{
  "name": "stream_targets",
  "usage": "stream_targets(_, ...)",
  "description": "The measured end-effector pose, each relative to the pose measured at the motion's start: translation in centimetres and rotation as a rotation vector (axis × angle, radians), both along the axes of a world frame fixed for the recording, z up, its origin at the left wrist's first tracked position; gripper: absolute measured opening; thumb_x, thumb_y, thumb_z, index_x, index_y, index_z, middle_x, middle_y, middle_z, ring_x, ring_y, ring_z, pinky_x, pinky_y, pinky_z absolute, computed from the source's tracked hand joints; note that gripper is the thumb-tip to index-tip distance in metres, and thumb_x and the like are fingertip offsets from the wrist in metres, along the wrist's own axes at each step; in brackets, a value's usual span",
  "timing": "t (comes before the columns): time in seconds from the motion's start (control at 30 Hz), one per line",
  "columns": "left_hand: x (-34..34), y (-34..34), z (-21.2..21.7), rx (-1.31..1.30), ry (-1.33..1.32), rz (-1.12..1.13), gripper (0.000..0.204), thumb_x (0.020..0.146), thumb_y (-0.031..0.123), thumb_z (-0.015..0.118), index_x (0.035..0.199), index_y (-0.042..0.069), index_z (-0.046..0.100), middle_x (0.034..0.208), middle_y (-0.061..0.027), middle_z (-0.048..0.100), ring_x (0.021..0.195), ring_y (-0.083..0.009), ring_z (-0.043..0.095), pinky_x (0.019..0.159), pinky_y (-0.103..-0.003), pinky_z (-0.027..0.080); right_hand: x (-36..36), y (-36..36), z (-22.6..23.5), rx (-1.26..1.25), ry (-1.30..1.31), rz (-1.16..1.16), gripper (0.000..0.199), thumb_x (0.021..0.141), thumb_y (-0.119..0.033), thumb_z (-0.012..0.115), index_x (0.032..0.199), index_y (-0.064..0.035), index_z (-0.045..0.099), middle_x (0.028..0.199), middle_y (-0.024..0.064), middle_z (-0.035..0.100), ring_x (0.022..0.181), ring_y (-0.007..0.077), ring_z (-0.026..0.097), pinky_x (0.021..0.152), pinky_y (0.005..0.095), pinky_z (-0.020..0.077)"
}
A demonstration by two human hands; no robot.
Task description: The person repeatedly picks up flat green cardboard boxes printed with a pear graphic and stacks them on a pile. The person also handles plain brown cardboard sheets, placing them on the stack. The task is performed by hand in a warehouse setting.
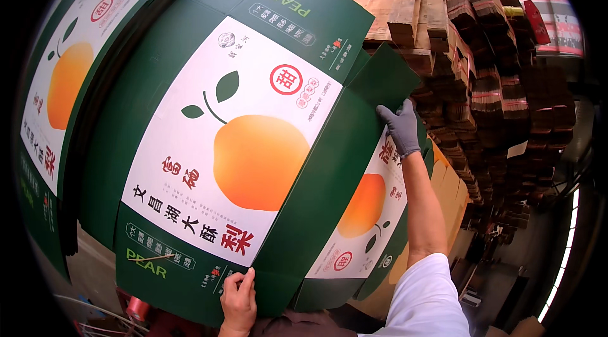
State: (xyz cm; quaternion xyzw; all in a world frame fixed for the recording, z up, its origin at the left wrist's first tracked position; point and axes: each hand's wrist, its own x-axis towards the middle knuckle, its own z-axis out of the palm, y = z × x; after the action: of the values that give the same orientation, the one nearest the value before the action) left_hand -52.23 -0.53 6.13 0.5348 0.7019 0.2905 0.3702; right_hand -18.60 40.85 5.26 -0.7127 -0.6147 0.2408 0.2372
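A large flat carton blank (pixel 234 147) — dark green, with a white panel that shows an orange pear and 2 green leaves — fills the middle of the view, held up in front of the person. The left hand (pixel 239 302) is bare and grips the blank's lower edge, fingers curled over the green flap near the bottom of the picture. The right hand (pixel 400 127), in a grey glove, reaches out on a bare forearm from a white sleeve (pixel 424 299) and pinches the blank's far right edge, where a green flap (pixel 386 77) sticks out; the fingers are closed on the cardboard.

Just behind the held blank, on the right, a second blank (pixel 364 216) of the same print lies partly covered, its pear turned the other way up. On the left, another stack of the same blanks (pixel 69 83) lies beside the held one, a dark gap between them.

Beyond the top edge stands a wooden pallet (pixel 399 1) — and to the right of it, tall stacks of bundled brown cardboard pieces (pixel 500 96). A red spool (pixel 136 307) shows low on the left, near the left hand.
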Motion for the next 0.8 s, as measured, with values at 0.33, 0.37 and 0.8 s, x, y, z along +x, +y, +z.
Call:
stream_targets(0.33,0.0,-0.2,0.1,-0.02,-0.015,-0.006,0.041,0.082,-0.007,0.067,0.121,0.004,0.067,0.1,-0.0138,0.057,0.081,-0.029,0.061,0.068,-0.036,0.052,-1.1,0.2,0.5,-0.011,0.055,0.015,0.048,0.08,-0.019,0.08,0.113,0.003,0.054,0.094,0.0112,0.067,0.082,0.0184,0.063,0.078,0.0307,0.0512)
stream_targets(0.37,0.1,-0.2,0.1,-0.018,-0.014,-0.005,0.041,0.082,-0.008,0.067,0.121,0.004,0.067,0.1,-0.0138,0.057,0.081,-0.029,0.061,0.068,-0.036,0.052,-1.1,0.2,0.5,-0.023,0.046,0.006,0.048,0.08,-0.019,0.08,0.113,0.003,0.054,0.094,0.0111,0.067,0.082,0.0183,0.063,0.078,0.0307,0.0511)
stream_targets(0.8,0.1,0.0,0.4,-0.02,-0.009,-0.007,0.042,0.081,-0.009,0.066,0.121,0.004,0.066,0.099,-0.0138,0.057,0.081,-0.0291,0.06,0.068,-0.036,0.051,-0.8,0.3,-0.5,0.041,-0.008,0.037,0.052,0.078,-0.027,0.08,0.11,0.0027,0.053,0.096,0.0166,0.068,0.086,0.0264,0.067,0.08,0.0348,0.0521)
